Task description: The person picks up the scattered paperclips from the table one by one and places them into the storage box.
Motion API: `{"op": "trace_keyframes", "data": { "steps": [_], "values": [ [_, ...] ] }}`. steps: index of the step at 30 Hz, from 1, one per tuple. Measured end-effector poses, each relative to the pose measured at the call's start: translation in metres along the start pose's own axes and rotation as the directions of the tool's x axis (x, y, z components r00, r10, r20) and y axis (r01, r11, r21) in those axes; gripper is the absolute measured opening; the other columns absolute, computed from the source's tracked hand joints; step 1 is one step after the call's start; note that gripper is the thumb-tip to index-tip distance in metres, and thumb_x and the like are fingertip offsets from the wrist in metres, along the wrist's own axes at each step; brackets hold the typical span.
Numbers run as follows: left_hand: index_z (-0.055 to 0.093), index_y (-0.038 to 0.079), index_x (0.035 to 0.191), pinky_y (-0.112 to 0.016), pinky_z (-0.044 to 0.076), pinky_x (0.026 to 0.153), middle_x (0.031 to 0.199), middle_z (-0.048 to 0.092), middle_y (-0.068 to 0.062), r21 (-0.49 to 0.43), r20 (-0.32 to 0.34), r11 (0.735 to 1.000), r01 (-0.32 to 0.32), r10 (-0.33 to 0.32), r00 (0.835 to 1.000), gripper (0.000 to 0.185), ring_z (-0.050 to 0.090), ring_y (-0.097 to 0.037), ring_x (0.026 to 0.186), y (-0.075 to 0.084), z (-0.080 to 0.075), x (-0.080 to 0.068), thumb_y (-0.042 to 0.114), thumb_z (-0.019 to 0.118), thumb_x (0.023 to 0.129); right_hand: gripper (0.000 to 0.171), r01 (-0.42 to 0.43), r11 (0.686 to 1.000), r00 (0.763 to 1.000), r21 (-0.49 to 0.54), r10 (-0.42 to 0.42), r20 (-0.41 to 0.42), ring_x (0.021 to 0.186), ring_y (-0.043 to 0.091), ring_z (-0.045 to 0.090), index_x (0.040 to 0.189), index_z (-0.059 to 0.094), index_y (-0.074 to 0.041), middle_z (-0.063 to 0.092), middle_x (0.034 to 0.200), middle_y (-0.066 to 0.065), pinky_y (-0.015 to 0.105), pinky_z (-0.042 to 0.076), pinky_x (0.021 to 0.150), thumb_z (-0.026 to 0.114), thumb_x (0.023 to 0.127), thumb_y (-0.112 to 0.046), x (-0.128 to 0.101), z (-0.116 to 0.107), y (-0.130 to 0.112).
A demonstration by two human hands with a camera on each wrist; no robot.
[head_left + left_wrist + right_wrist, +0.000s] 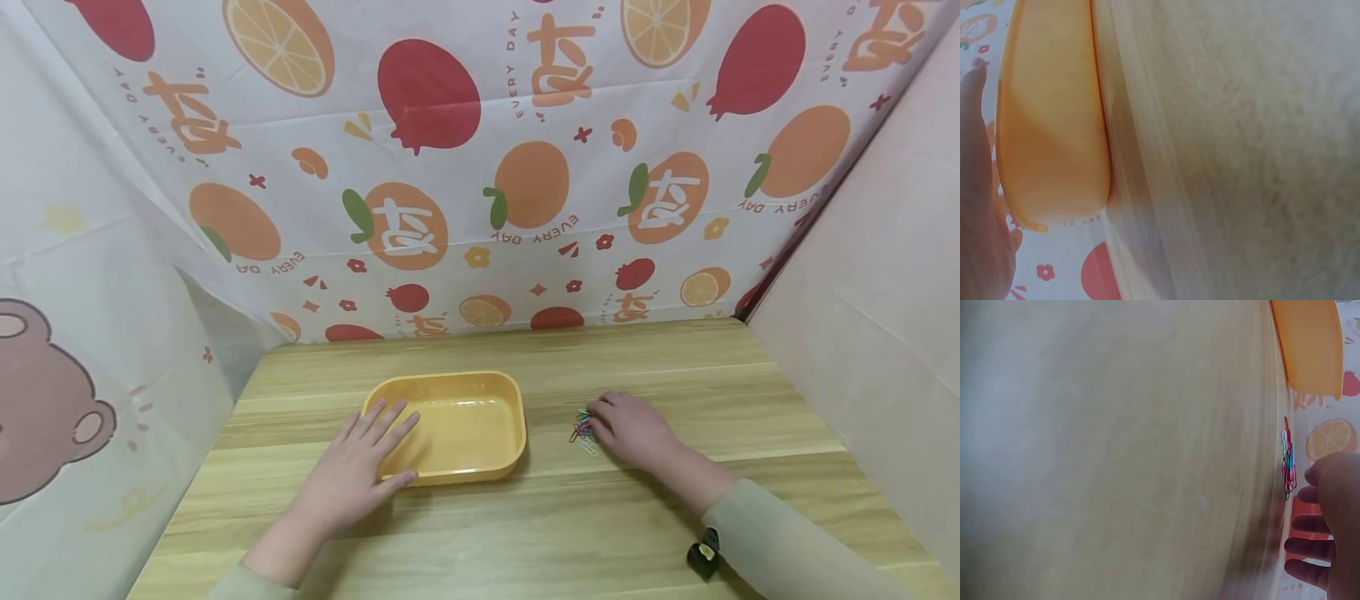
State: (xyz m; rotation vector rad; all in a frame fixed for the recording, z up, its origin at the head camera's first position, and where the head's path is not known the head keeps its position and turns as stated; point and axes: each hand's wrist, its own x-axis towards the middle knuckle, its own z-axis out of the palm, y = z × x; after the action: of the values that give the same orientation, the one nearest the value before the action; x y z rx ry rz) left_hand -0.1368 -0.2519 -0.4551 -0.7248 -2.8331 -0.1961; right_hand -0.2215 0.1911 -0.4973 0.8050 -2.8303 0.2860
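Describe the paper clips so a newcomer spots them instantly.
On the wood-grain table, find the yellow tray. Just right of it, by the right hand's fingertips, lie the paper clips. Unlike the plain tray, they're a tiny tangle of thin, multicoloured loops.

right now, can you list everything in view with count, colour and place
tray: 1, orange-yellow, on the table, left of the clips
paper clips: several, too bunched to count, mixed colours, on the table
table: 1, light wood, under the tray
fruit-print cloth: 1, white with orange and red, behind the table
bear-print cloth: 1, white with brown, left side
plain cloth: 1, whitish, right side
small object: 1, mostly black, by the right cuff
sleeves: 2, greyish-beige, both arms
left hand: 1, at the tray's left end
right hand: 1, beside the clips
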Motion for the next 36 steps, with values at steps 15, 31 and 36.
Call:
{"op": "trace_keyframes", "data": {
  "steps": [15,31,36],
  "values": [
    [0.031,0.028,0.157,-0.053,0.008,0.122,0.163,0.026,-0.005,-0.001,0.015,1.000,0.004,-0.004,1.000,0.075,0.019,-0.036,0.149,-0.005,0.003,0.000,0.063,0.052,0.094,0.022,-0.026,0.999,0.999,0.027,0.025,0.040,0.099,0.024,0.062,0.114,0.073,-0.012,0.067,0.105,0.003,0.043,0.054,0.088,0.065,0.097,-0.023,0.012,0.003,0.004],
    [0.031,0.028,0.157,-0.055,0.015,0.121,0.162,0.028,-0.006,-0.014,0.008,1.000,0.013,-0.013,1.000,0.074,0.019,-0.035,0.149,-0.005,0.008,0.000,0.061,0.054,0.094,0.014,-0.049,0.998,0.998,0.042,0.048,0.034,0.091,0.021,0.062,0.104,0.077,-0.014,0.067,0.097,0.000,0.040,0.055,0.081,0.070,0.093,-0.019,0.015,0.000,0.002],
    [0.033,0.026,0.156,-0.055,0.014,0.121,0.162,0.028,-0.006,-0.012,0.010,1.000,0.011,-0.011,1.000,0.074,0.020,-0.034,0.149,-0.005,0.008,0.002,0.060,0.055,0.094,0.012,-0.048,0.998,0.998,0.027,0.046,0.049,0.089,0.019,0.061,0.101,0.078,-0.015,0.066,0.094,-0.002,0.038,0.056,0.079,0.070,0.093,-0.020,0.018,0.001,0.005]
  ]
}}
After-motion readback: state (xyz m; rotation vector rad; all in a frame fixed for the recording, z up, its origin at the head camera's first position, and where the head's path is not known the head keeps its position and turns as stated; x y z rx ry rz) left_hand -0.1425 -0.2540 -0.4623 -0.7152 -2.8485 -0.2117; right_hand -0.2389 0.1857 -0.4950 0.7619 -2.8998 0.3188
